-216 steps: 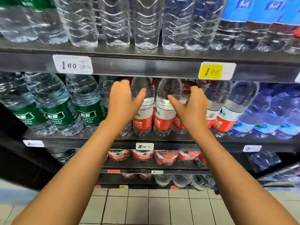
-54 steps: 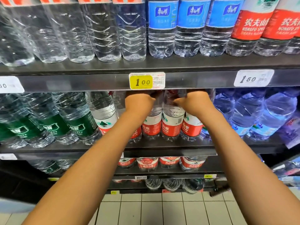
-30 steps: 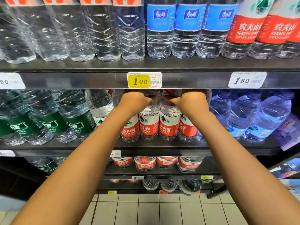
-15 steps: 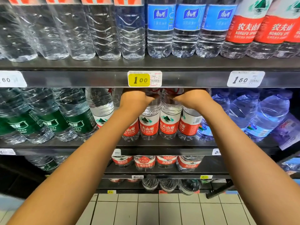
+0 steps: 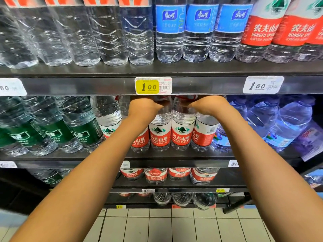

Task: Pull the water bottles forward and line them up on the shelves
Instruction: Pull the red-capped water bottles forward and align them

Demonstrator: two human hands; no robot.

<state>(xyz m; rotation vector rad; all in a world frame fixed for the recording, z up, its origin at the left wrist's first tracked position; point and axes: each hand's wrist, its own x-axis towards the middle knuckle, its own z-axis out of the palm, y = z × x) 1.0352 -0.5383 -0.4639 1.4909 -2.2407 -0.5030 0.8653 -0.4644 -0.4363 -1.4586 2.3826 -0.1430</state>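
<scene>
A dark metal shelving unit fills the view, its tiers packed with clear plastic water bottles. On the top tier stand ribbed clear bottles with orange-red labels at the left, blue-labelled clear bottles in the middle, and tall red-and-white-labelled bottles at the right. The middle tier holds green-labelled bottles leaning at the left and large blue-tinted jugs at the right, with a tilted purple sheet just beside them. Between these stands the task's group, the red-labelled clear water bottles (five show, the leftmost partly hidden by a forearm), upright, side by side and close to the front lip of the middle tier.

Both bare forearms reach up from below. The left hand is curled over the shoulder of one red-labelled bottle, and the right hand is curled over the top of another; the fingers go behind the bottle necks under the upper shelf edge, so how tightly they close cannot be told.

Lower tiers carry shorter red-labelled bottles set further back. Pale square floor tiles lie below. A yellow price tag reading 1.00 sits on the shelf edge above the hands, a white tag reading 1.60 to its right.
</scene>
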